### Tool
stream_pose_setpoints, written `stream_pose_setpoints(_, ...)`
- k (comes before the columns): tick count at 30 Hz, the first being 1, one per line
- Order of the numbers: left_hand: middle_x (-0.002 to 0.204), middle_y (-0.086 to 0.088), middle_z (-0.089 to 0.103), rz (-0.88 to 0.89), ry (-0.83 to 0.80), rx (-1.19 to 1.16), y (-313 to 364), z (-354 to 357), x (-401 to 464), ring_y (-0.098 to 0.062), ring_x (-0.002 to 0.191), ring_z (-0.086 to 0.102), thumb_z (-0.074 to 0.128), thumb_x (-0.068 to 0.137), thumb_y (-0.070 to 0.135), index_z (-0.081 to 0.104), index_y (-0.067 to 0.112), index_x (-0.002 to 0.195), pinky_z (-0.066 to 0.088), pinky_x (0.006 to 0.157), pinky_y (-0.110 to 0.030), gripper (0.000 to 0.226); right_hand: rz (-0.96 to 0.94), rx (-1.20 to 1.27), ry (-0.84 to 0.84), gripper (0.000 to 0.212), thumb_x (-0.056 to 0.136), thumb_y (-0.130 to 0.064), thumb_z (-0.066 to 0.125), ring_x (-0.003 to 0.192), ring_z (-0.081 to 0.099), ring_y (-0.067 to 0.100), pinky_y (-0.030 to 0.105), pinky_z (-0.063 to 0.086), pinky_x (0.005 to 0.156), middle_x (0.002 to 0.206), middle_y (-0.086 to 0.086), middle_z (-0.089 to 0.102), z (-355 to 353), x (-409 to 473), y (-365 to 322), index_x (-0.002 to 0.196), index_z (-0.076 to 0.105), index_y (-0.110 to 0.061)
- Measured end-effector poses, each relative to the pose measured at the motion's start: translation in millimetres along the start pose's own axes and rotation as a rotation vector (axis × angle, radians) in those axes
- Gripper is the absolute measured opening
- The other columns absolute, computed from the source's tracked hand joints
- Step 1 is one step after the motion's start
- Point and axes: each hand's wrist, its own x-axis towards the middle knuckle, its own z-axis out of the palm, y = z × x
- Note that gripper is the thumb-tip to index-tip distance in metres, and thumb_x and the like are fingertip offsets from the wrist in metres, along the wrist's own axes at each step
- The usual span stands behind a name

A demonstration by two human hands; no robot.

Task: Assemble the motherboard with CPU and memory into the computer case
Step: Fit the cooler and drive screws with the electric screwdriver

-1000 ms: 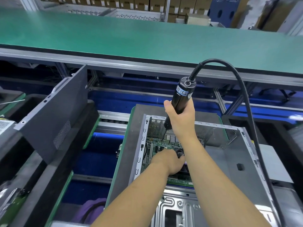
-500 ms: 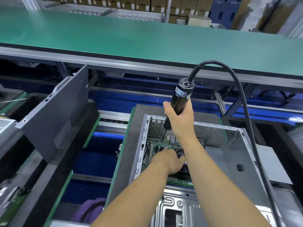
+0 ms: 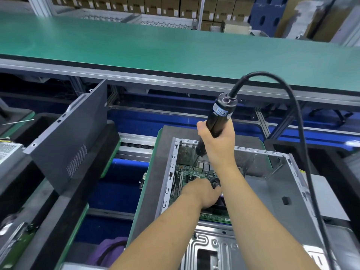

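Best done by keeping the black cylindrical electric screwdriver [image 3: 219, 117] plumb over the screw near the far edge of the green printed motherboard [image 3: 191, 173], pressing straight down so the bit does not skid onto the traces, and letting the thick black cable [image 3: 288, 106] arc freely at right of centre without tugging the tool off line. Right hand [image 3: 216, 141] at centre frame, fingers wrapped tight round the lower barrel, wrist raised, forearm running down to the lower right. Left hand [image 3: 202, 193] just below, knuckles up, pressing down on the board to steady it; impossible to tell whether anything is pinched beneath. Board lying flat inside the open grey sheet-metal computer case [image 3: 276, 191], lower centre. Dark grey side panel [image 3: 70, 145] propped at left; long green tabletop [image 3: 155, 47] across the top.
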Motion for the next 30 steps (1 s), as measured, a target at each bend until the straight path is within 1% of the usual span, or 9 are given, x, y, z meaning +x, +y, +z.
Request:
stream_pose_setpoints(3, 0.091, -0.010, 0.061, -0.024, 0.035, 0.013, -2, 0, 2, -0.029, 0.081, 0.059, 0.034, 0.096, 0.050, 0.057, 0.011, 0.085, 0.049, 0.075, -0.034, 0.047, -0.041, 0.019, 0.029, 0.020, 0.079, -0.049, 0.072, 0.080, 0.062, 0.025, 0.016, 0.050, 0.070, 0.083, 0.012, 0.063, -5, 4, -14, 0.084, 0.053, -0.050)
stream_pose_setpoints(5, 0.088, -0.008, 0.060, -0.051, 0.061, 0.057, -2, 0, 2, -0.029, 0.080, 0.059, 0.035, 0.096, 0.047, 0.056, 0.012, 0.082, 0.047, 0.072, -0.033, 0.043, -0.035, 0.028, 0.060, 0.018, 0.079, -0.050, 0.071, 0.080, 0.064, 0.029, 0.025, 0.053, 0.072, 0.083, 0.015, 0.065, -16, 8, -21, 0.084, 0.053, -0.052)
stream_pose_setpoints(9, 0.074, -0.003, 0.059, -0.082, 0.256, 0.061, -1, -10, -6, -0.022, 0.064, 0.053, 0.045, 0.088, 0.036, 0.057, 0.017, 0.075, 0.042, 0.061, -0.029, 0.026, -0.016, 0.076, 0.137, 0.027, 0.084, -0.045, 0.069, 0.064, 0.061, 0.016, 0.015, 0.049, 0.064, 0.070, 0.013, 0.065, -49, 8, -25, 0.094, 0.054, -0.025)
stream_pose_setpoints(12, 0.072, 0.006, 0.061, 0.039, 0.442, -0.140, 8, -14, -15, -0.012, 0.060, 0.053, 0.048, 0.086, 0.026, 0.058, 0.024, 0.073, 0.043, 0.056, -0.027, 0.017, 0.007, 0.097, 0.206, 0.033, 0.086, -0.045, 0.067, 0.059, 0.058, 0.014, 0.014, 0.048, 0.062, 0.064, 0.012, 0.062, -76, 7, -23, 0.094, 0.052, -0.016)
stream_pose_setpoints(16, 0.088, 0.011, 0.062, 0.351, 0.501, -0.439, 28, -8, -25, -0.004, 0.069, 0.056, 0.063, 0.092, 0.022, 0.064, 0.032, 0.111, 0.052, 0.069, -0.025, 0.021, 0.045, 0.177, 0.313, 0.029, 0.085, -0.046, 0.068, 0.057, 0.059, 0.017, 0.018, 0.050, 0.060, 0.063, 0.007, 0.061, -98, 4, -22, 0.095, 0.051, -0.024)
stream_pose_setpoints(18, 0.094, 0.009, 0.063, 0.418, 0.520, -0.485, 38, -4, -28, -0.006, 0.076, 0.057, 0.067, 0.092, 0.022, 0.067, 0.030, 0.116, 0.051, 0.065, -0.017, 0.025, 0.055, 0.206, 0.340, 0.032, 0.084, -0.046, 0.070, 0.057, 0.059, 0.017, 0.019, 0.050, 0.059, 0.063, 0.006, 0.061, -103, 1, -21, 0.095, 0.051, -0.023)
stream_pose_setpoints(23, 0.090, 0.013, 0.070, 0.368, 0.638, -0.662, 55, 1, -33, 0.002, 0.077, 0.061, 0.071, 0.090, 0.020, 0.072, 0.032, 0.101, 0.047, 0.069, -0.011, 0.017, 0.056, 0.262, 0.373, 0.039, 0.083, -0.047, 0.070, 0.056, 0.059, 0.017, 0.019, 0.051, 0.059, 0.065, 0.007, 0.061, -108, -5, -27, 0.100, 0.052, -0.016)
stream_pose_setpoints(28, 0.077, 0.006, 0.070, 0.343, 0.687, -0.743, 61, 3, -38, -0.002, 0.059, 0.059, 0.069, 0.090, 0.013, 0.072, 0.033, 0.084, 0.043, 0.045, -0.009, 0.021, 0.073, 0.309, 0.389, 0.036, 0.084, -0.047, 0.069, 0.056, 0.058, 0.021, 0.028, 0.053, 0.060, 0.066, 0.004, 0.060, -111, -10, -31, 0.096, 0.052, -0.017)
stream_pose_setpoints(30, 0.077, 0.006, 0.069, 0.353, 0.691, -0.709, 62, 2, -38, -0.004, 0.062, 0.060, 0.073, 0.087, 0.017, 0.071, 0.035, 0.081, 0.046, 0.049, -0.013, 0.019, 0.078, 0.320, 0.397, 0.039, 0.084, -0.046, 0.069, 0.056, 0.058, 0.021, 0.027, 0.053, 0.059, 0.065, 0.005, 0.059, -112, -12, -31, 0.096, 0.051, -0.013)
